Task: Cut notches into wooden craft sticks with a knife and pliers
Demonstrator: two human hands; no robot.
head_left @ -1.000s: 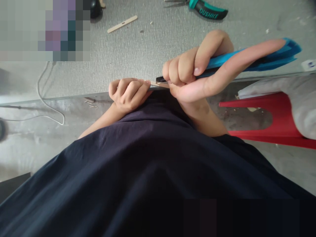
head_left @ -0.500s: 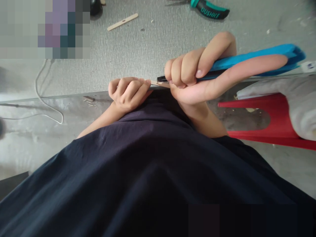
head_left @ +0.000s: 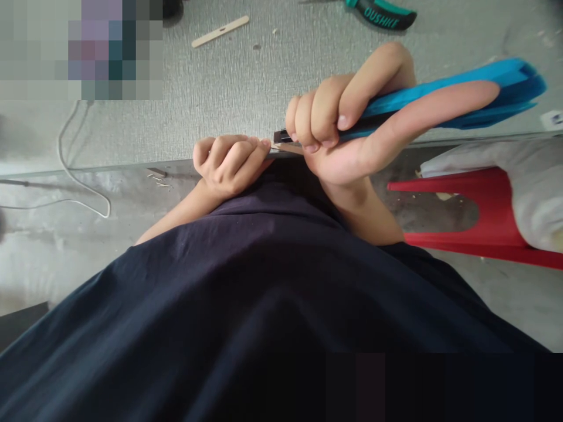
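Observation:
My left hand (head_left: 229, 164) is closed at the table's front edge, its fingertips pinching a thin wooden craft stick (head_left: 290, 148). Most of that stick is hidden by my fingers. My right hand (head_left: 338, 126) wraps round a blue utility knife (head_left: 475, 79), with the thumb stretched along the handle. The black front end of the knife sits just above the stick, close to my left fingertips; whether the blade touches the wood I cannot tell. Farther back on the table lies another craft stick (head_left: 220, 31).
Pliers with green and black handles (head_left: 385, 14) lie at the back of the grey table (head_left: 176, 117). A white cable (head_left: 61, 140) hangs over the front edge at left. Below at right stands a red stool (head_left: 497, 202) with grey cloth (head_left: 532, 187) on it.
My right hand and the knife have shifted a little left and up, the knife's tip now nearer my left fingertips. My left hand has kept its place and pinch.

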